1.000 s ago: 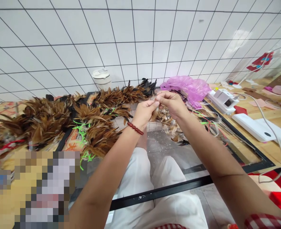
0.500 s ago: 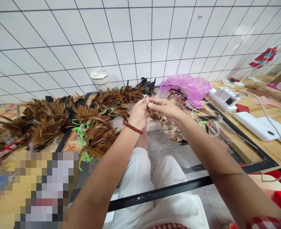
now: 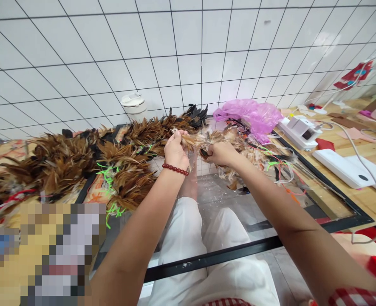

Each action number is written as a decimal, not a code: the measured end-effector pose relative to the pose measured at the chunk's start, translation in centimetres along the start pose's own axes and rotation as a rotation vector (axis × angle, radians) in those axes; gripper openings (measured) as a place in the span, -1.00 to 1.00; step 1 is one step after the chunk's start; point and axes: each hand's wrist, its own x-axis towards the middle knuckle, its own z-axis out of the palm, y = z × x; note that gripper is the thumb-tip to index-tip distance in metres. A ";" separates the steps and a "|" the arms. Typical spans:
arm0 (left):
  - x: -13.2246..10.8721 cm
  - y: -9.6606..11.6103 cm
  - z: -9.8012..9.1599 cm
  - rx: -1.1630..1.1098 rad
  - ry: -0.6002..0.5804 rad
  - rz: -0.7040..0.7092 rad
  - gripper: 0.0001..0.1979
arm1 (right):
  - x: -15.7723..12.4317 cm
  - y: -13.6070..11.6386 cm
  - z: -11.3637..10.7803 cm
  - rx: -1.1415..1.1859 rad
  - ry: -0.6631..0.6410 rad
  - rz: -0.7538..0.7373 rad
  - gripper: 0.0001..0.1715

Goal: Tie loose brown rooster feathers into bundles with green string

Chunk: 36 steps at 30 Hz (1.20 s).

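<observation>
My left hand [image 3: 176, 149], with a red bead bracelet [image 3: 175, 169] at its wrist, is closed on a small bunch of brown feathers [image 3: 188, 141] whose pale quill ends stick up past the thumb. To its right, my right hand [image 3: 220, 154] reaches down into a loose pile of feathers [image 3: 250, 146]. Its fingers are curled, with a dark feather tip showing beside them; whether they grip it is hidden. Left of my hands lie bundled brown feathers [image 3: 133, 170] tied with green string [image 3: 108, 176], and longer feather rows [image 3: 60, 157] stretch farther left.
A black-framed glass tabletop [image 3: 216, 253] spans over my legs. Behind the feathers stand a white lidded container [image 3: 133, 104] and a pink plastic bag [image 3: 250, 117]. On the wooden table at right lie a white device [image 3: 299, 131], white boxes [image 3: 342, 168] and a cable [image 3: 374, 182].
My hands were together at the fingertips; now they are apart. The right has moved down into the loose pile, while the left has shifted slightly left, its feather bunch now visible.
</observation>
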 end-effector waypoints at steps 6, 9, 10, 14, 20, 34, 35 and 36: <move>-0.4 -0.2 0.1 -0.007 0.040 -0.050 -0.82 | 0.8 1.6 -1.4 0.896 0.122 0.111 -0.91; -0.6 -0.3 0.3 0.011 0.010 -0.014 -0.83 | 0.5 1.8 -2.2 1.107 0.051 0.112 -0.76; -0.6 -0.4 0.3 0.015 0.002 -0.004 -0.84 | 0.4 1.8 -2.3 1.134 0.012 0.094 -0.72; -0.5 -0.4 0.2 0.028 -0.003 0.010 -0.86 | 0.0 1.6 -2.0 1.295 -0.097 -0.012 -0.59; -1.0 -1.0 0.2 0.101 -0.016 -0.016 -0.83 | 0.7 0.9 -1.0 1.440 0.053 0.013 -0.57; -1.9 -1.6 0.2 0.143 -0.217 -0.208 -0.88 | -0.6 -0.4 -0.4 0.434 0.732 -0.208 -0.84; -1.8 -1.5 0.2 0.111 -0.224 -0.212 -0.89 | -0.7 -0.6 -0.4 0.354 0.715 -0.230 -0.81; -1.7 -1.5 0.2 0.078 -0.229 -0.216 -0.90 | -0.9 -0.7 -0.4 0.290 0.695 -0.262 -0.78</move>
